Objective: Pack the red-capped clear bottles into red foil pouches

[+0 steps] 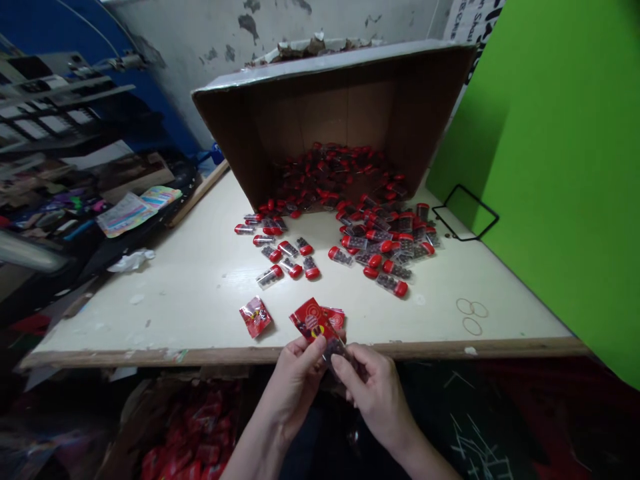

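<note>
My left hand [300, 367] is closed on a red printed packet [311, 319], thumb on top, just over the table's front edge. Behind it shows part of another red packet [334, 316]. My right hand [373, 380] pinches a small clear container with dark beads [334, 348] right at the packet's near end. Whether the container is partly inside the packet, I cannot tell; my fingers cover much of it. To the left a red packet [255, 317] lies by itself on the table.
A cardboard box [325, 70] lies on its side, opening towards me, with many red-capped containers [340, 167] spilling out. More containers [385, 233] are heaped at right. Rubber bands [472, 326] and a black frame [467, 213] lie near a green panel [560, 167]. Red packets [200, 427] fill a space below the table.
</note>
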Demonstrator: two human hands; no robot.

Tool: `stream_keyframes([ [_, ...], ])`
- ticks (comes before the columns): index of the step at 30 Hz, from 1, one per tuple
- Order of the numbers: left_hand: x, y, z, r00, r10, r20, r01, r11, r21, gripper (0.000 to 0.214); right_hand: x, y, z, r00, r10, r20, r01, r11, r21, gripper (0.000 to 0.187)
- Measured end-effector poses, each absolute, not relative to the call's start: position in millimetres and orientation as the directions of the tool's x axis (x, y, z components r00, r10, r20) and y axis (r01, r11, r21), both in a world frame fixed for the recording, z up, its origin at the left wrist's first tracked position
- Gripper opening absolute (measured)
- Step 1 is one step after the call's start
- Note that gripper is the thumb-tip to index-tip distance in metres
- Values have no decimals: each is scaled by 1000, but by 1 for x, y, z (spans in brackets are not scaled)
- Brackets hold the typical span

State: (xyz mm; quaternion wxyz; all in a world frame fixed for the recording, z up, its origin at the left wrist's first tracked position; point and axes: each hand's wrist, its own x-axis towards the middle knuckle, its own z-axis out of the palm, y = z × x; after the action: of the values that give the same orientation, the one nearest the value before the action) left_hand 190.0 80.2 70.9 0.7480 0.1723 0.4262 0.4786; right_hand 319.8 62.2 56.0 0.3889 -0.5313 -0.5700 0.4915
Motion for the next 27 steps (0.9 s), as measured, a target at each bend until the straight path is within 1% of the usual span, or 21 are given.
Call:
stream_keyframes([
  [3,189,79,71,221,859,-463,-558,500,662,23,320,60,55,-178,966,-188,74,-177,-981,32],
  [6,189,77,71,262,856,-445,-550,512,660,25,319,60,53,-207,945,-255,-55,-272,-961,33],
  [9,190,75,71,276,860,-429,-545,508,667,25,317,59,49,-209,936,-282,-128,-312,-941,35],
  [12,191,74,71,259,865,-430,-536,499,681,25,316,59,46,-213,931,-295,-141,-329,-934,35],
  [14,192,74,70,193,872,-449,-534,477,698,21,315,58,46,-205,940,-272,-81,-293,-953,35],
  [15,193,75,70,142,875,-462,-536,461,707,19,314,58,47,-180,955,-235,-17,-242,-970,34],
  [17,194,76,69,50,872,-487,-542,433,720,16,314,59,50,-104,989,-104,157,-87,-984,32],
  [18,195,76,68,23,868,-496,-548,426,720,15,315,59,52,-73,997,-26,242,-8,-970,30],
  [20,198,75,67,16,863,-504,-564,424,708,15,315,59,53,-41,995,86,345,95,-934,27],
  [21,199,74,66,35,863,-504,-570,432,699,14,315,59,53,-40,995,93,347,101,-932,26],
  [22,200,73,66,63,863,-501,-573,442,690,14,316,59,53,-46,997,60,312,72,-947,26],
  [24,203,69,66,131,866,-483,-569,465,679,14,316,59,50,-89,992,-90,149,-76,-986,29],
  [26,206,66,68,183,867,-463,-560,480,676,18,315,60,47,-164,956,-243,-56,-255,-965,31],
  [27,206,66,69,195,869,-456,-556,481,678,21,315,60,46,-191,939,-285,-134,-313,-940,33],
])
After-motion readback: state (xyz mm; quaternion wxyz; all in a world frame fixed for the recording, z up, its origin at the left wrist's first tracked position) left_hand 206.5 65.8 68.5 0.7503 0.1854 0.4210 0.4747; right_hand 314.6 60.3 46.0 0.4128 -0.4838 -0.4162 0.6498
